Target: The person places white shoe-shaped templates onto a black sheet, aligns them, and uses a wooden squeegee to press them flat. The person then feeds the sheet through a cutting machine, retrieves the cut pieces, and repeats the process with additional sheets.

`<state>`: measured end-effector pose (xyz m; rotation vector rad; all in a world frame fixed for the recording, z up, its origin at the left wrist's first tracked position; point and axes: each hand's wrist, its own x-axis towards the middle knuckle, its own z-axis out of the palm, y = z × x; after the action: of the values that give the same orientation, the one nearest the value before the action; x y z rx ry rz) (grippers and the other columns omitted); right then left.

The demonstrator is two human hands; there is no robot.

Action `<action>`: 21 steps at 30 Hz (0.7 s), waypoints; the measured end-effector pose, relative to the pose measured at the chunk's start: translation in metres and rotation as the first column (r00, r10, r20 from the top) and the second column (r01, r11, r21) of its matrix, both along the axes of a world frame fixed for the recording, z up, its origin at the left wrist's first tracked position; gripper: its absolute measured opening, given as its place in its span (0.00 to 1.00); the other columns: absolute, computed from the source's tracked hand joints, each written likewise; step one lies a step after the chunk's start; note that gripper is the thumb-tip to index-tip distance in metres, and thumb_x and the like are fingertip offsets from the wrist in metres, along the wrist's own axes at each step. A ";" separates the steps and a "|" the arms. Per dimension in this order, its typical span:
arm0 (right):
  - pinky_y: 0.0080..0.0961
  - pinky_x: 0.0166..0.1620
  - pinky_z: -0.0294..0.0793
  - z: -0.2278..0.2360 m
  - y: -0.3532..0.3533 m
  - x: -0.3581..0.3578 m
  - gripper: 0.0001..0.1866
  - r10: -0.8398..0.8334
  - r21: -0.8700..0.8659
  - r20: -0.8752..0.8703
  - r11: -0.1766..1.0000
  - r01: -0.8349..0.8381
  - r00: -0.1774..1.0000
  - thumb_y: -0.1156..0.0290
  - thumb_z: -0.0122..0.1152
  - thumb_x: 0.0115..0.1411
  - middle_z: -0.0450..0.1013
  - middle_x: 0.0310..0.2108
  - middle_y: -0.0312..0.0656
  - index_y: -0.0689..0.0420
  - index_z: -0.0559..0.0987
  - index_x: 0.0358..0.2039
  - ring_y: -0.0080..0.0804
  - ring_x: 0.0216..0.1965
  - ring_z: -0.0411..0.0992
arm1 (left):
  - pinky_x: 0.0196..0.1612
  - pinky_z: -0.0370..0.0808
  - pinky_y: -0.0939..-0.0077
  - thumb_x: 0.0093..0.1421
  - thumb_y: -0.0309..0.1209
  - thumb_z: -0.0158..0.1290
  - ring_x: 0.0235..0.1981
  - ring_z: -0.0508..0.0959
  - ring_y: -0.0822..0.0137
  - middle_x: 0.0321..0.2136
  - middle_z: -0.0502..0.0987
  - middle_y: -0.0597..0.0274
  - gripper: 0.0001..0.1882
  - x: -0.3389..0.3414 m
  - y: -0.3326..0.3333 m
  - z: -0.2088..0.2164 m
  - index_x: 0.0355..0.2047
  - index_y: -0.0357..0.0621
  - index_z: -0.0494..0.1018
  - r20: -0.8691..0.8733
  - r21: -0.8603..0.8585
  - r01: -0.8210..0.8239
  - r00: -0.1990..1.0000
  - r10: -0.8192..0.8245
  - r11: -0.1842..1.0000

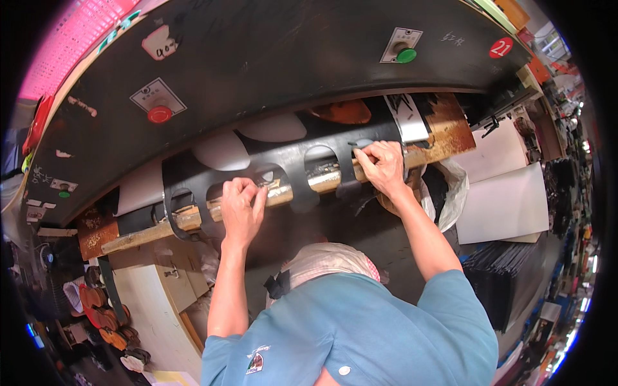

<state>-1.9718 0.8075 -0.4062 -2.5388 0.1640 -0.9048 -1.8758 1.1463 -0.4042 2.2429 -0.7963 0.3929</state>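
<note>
Curling bare left hand (243,204) and bare right hand (384,168) over a thin, pliable black sheet with rounded cutouts (297,180); could not tell whether gripping; probably needed gentle, even tension.

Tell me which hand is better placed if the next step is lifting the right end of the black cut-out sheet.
Right, most likely. The right hand is at the right end of the black cut-out sheet, while the left hand is well to the left along it.
</note>
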 end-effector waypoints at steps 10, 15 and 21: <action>0.48 0.71 0.68 -0.001 0.041 0.123 0.52 0.234 -0.003 -0.363 0.968 -0.252 0.902 0.54 0.83 0.50 0.64 0.69 0.60 0.62 0.70 0.71 0.60 0.68 0.64 | 0.45 0.81 0.53 0.68 0.30 0.62 0.41 0.84 0.43 0.37 0.85 0.45 0.08 0.089 0.055 0.007 0.37 0.35 0.84 -0.197 0.054 0.164 0.969 -0.150 0.985; 0.48 0.68 0.71 -0.014 0.069 0.142 0.52 0.401 -0.003 -0.433 0.895 -0.446 0.807 0.56 0.81 0.45 0.62 0.70 0.60 0.62 0.71 0.70 0.58 0.63 0.66 | 0.74 0.65 0.49 0.71 0.30 0.57 0.70 0.69 0.37 0.67 0.72 0.34 0.24 0.182 0.026 -0.038 0.64 0.30 0.73 -0.024 0.120 0.109 0.994 -0.107 0.987; 0.42 0.72 0.67 -0.005 0.053 0.150 0.51 0.573 0.417 -0.449 0.813 -0.406 0.686 0.58 0.82 0.39 0.69 0.69 0.63 0.58 0.79 0.68 0.56 0.64 0.71 | 0.79 0.56 0.48 0.72 0.32 0.56 0.77 0.61 0.40 0.73 0.66 0.36 0.29 0.193 0.035 -0.078 0.68 0.27 0.69 -0.062 0.310 0.079 0.996 -0.063 0.947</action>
<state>-1.8216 0.8601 -0.4110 -2.3043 -0.2104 0.0952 -1.6827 1.1810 -0.4827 2.4954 -0.9653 0.1823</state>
